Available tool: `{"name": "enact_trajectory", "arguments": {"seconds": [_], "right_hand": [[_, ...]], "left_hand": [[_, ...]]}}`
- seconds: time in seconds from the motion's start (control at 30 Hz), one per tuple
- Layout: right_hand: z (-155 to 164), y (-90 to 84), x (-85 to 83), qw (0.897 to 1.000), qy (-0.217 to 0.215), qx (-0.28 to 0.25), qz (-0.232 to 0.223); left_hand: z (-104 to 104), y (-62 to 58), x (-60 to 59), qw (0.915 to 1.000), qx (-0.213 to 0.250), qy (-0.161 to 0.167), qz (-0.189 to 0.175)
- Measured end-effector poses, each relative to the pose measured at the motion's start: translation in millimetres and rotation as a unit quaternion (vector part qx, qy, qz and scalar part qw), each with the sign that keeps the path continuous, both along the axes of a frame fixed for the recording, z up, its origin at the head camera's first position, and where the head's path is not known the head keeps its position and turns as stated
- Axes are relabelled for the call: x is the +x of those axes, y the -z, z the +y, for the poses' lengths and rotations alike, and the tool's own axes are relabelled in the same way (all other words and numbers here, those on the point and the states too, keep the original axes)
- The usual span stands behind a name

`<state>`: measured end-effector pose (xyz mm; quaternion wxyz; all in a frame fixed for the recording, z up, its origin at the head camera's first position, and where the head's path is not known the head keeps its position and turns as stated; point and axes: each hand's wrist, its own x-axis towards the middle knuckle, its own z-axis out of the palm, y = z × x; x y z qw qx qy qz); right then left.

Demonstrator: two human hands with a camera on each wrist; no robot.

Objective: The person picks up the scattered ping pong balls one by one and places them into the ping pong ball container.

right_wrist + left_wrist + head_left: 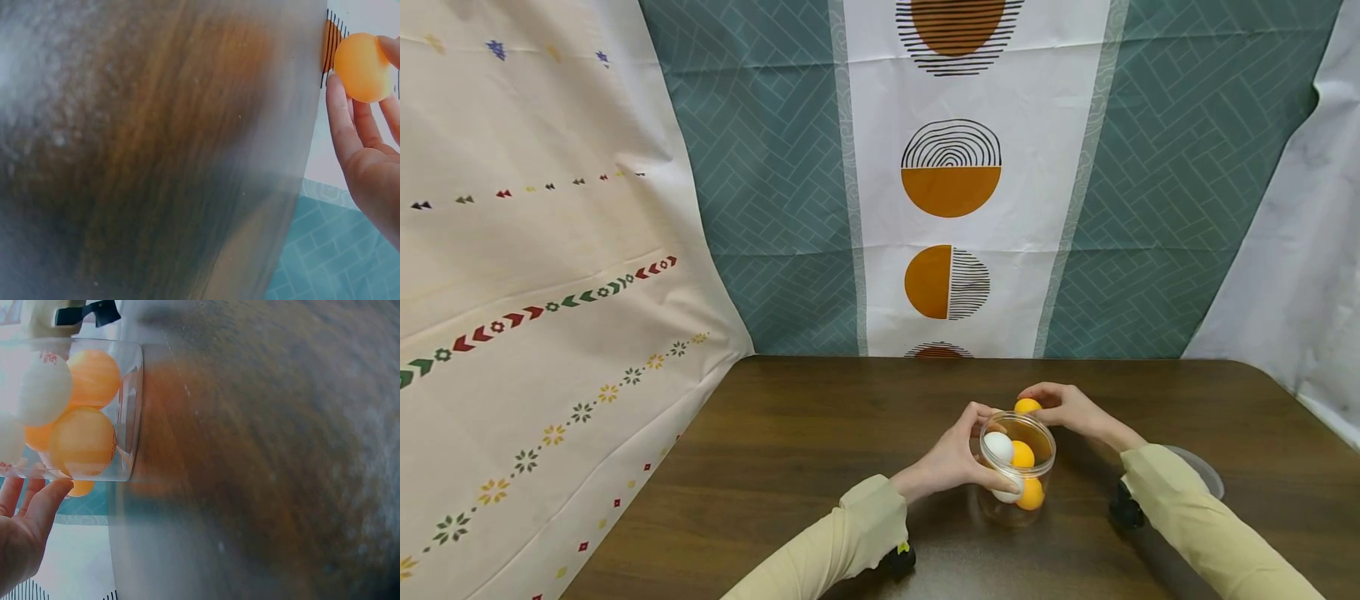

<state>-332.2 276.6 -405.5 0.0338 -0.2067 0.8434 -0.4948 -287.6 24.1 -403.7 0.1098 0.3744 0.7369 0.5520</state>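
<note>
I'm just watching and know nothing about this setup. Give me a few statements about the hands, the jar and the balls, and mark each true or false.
1. The left hand grips a clear jar. True.
2. The jar holds only white balls. False: it holds both orange balls and white balls.
3. The right hand pinches an orange ball by the jar's rim. True.
4. The jar lies on its side. False: in the head view it stands upright on the brown table, its mouth open.
5. Both sleeves are dark blue. False: the sleeves are pale yellowish beige.
</note>
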Motion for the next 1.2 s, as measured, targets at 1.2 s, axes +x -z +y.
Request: {"name": "enact_trajectory", "arguments": {"seconds": [1.2], "right_hand": [[3,-30.4,21.5,0.997,-0.002,-0.081,0.008]], "left_hand": [[0,1.5,-1.8,1.0,-0.002,-0.004,0.003]]}}
